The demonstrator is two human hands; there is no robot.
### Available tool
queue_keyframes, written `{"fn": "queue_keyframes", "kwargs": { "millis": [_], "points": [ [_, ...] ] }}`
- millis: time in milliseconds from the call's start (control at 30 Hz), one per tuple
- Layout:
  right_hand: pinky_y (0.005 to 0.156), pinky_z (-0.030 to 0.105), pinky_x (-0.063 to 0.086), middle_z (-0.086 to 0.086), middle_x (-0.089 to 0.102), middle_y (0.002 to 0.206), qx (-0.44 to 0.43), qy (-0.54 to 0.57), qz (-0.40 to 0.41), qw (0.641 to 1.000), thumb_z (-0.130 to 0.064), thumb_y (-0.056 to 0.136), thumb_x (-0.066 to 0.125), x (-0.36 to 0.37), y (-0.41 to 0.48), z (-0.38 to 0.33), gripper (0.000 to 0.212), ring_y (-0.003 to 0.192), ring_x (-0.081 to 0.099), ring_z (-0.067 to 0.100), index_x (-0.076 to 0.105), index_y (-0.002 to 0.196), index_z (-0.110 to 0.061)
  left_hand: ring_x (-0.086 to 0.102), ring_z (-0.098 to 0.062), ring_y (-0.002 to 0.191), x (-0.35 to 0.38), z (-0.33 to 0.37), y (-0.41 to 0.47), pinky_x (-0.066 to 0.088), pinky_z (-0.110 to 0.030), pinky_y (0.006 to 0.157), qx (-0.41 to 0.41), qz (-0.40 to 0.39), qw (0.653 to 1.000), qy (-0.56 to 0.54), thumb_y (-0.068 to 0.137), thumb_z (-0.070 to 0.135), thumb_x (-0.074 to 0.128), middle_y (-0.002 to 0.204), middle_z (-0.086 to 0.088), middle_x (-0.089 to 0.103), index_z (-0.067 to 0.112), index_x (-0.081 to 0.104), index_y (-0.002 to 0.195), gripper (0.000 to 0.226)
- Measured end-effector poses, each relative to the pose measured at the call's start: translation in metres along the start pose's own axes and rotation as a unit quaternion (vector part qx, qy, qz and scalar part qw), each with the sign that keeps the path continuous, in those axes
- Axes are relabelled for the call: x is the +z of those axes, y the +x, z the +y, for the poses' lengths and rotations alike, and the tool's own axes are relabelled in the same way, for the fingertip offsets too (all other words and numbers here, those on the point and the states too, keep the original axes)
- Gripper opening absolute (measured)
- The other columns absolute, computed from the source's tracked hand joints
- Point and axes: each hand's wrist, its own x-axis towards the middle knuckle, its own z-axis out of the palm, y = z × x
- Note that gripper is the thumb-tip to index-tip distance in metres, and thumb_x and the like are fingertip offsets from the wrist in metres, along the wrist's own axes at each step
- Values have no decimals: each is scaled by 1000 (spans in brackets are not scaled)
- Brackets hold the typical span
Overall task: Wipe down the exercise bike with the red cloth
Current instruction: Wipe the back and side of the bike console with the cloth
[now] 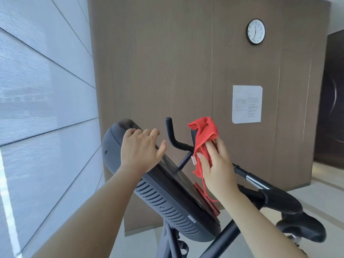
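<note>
Left hand (139, 151) rests on the top edge of the console (167, 198), fingers loosely bent and slightly apart. Right hand (217, 164) pinches the red cloth (204, 135) between thumb and fingers, bunched against the handlebar (171, 133), right of the console.

red cloth (203, 138); exercise bike (167, 207) dark grey, red strip; wall (158, 62) brown woodgrain; clock (256, 31) white face, black rim

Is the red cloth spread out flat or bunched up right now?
Bunched up: the red cloth is crumpled in the right hand, its folds gathered and a loose end hanging below.
</note>
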Motion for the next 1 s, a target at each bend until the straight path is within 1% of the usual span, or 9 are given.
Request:
{"fn": "queue_keyframes", "kwargs": {
  "millis": [167,233,367,433,567,667,767,833,1000],
  "points": [
    [94,15,36,-5,51,119,9,51,50,997,-6,91,54,-20,15,0,29,108,52,16,60,119,-14,59,-20,67,2,0,1,36,-36,81,0,4,1000,-3,89,51,19,73,3,66,22,61,105,53],
    [98,23,36,-3,50,125,-21,24,42,999,-9,92,53,-30,41,-7,28,114,49,17,59,119,-14,59,-19,65,2,-1,1,36,-36,80,-1,7,1000,-4,90,51,19,71,4,66,22,61,104,53],
    [108,41,29,-5,35,147,-120,-102,-181,971,-21,90,56,-34,71,-16,40,135,29,15,52,130,-23,60,-21,66,1,-2,1,36,-36,80,3,11,1000,-14,89,51,21,70,2,67,21,62,100,52],
    [105,44,33,-9,37,144,-125,-120,-222,959,-31,89,56,-32,71,-12,37,134,28,12,52,127,-29,59,-21,64,1,-2,1,36,-36,79,2,15,1000,-16,90,51,22,68,3,67,21,62,98,51],
    [100,29,33,-16,46,132,-92,-40,-186,977,-46,87,54,-31,70,-11,30,124,37,5,59,115,-36,57,-20,62,3,-2,0,36,-35,76,-4,25,999,-23,89,51,21,66,4,65,22,62,98,51],
    [92,25,39,-19,55,119,-41,13,-151,988,-51,88,48,-26,79,-19,29,112,48,2,67,102,-35,56,-20,59,3,-2,0,36,-35,74,-4,37,999,-32,90,50,23,65,4,65,21,63,96,50],
    [87,24,37,-16,57,121,-24,-27,-169,985,-43,91,49,-20,87,-23,29,111,49,6,59,117,-37,55,-19,59,3,-2,-1,37,-35,74,-6,40,999,-36,89,50,23,64,4,65,22,63,95,50],
    [89,24,32,-10,54,121,-33,-63,-171,983,-35,93,49,-13,81,-22,28,115,44,11,57,119,-29,55,-18,59,2,-2,-1,37,-34,75,-6,40,999,-34,90,51,22,64,5,65,23,63,95,50],
    [108,32,27,8,41,134,-103,-58,-81,990,-13,93,49,-2,43,-17,29,131,30,22,52,122,-8,55,-20,58,2,-2,-2,37,-34,73,-2,56,998,-36,89,50,27,62,4,64,22,64,92,47]
  ]
}}
